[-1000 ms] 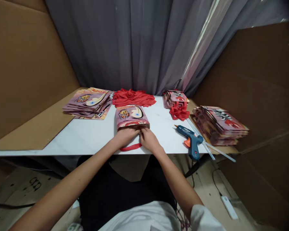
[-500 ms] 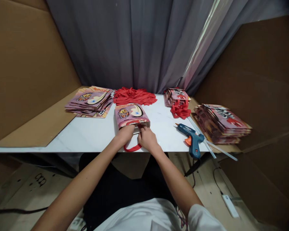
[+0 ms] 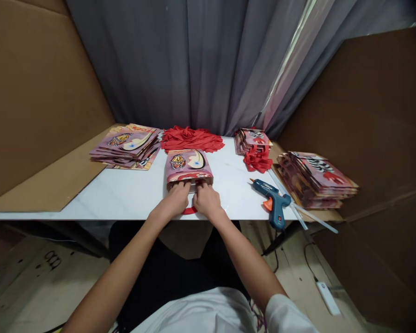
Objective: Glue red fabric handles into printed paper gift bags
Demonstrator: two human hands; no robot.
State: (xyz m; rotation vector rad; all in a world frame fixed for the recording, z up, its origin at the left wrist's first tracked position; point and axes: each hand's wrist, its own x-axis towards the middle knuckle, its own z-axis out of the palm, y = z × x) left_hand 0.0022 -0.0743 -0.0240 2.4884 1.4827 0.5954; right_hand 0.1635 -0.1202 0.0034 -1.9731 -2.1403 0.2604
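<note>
A printed paper bag (image 3: 189, 165) lies flat on the white table in front of me, butterfly picture up and its mouth toward me. My left hand (image 3: 177, 198) is at the left part of the mouth, fingers curled and tips inside the bag. Beside it, my right hand (image 3: 207, 199) grips at the right part of the mouth in the same way. The bag hides most of the fingertips. Below the hands a red ribbon handle (image 3: 189, 211) shows, partly covered by them.
Behind the bag lies a heap of red ribbons (image 3: 192, 140). Flat bags are stacked at left (image 3: 125, 145). At right are a smaller bag stack (image 3: 253, 138), a larger bag stack (image 3: 321, 175), a blue glue gun (image 3: 272, 196) and glue sticks (image 3: 315, 217). Cardboard walls (image 3: 38, 92) flank the table (image 3: 125, 199).
The bag's mouth has opened wider and its near edge has come slightly toward me. Both hands have shifted slightly left and down, covering more of the red handle.
</note>
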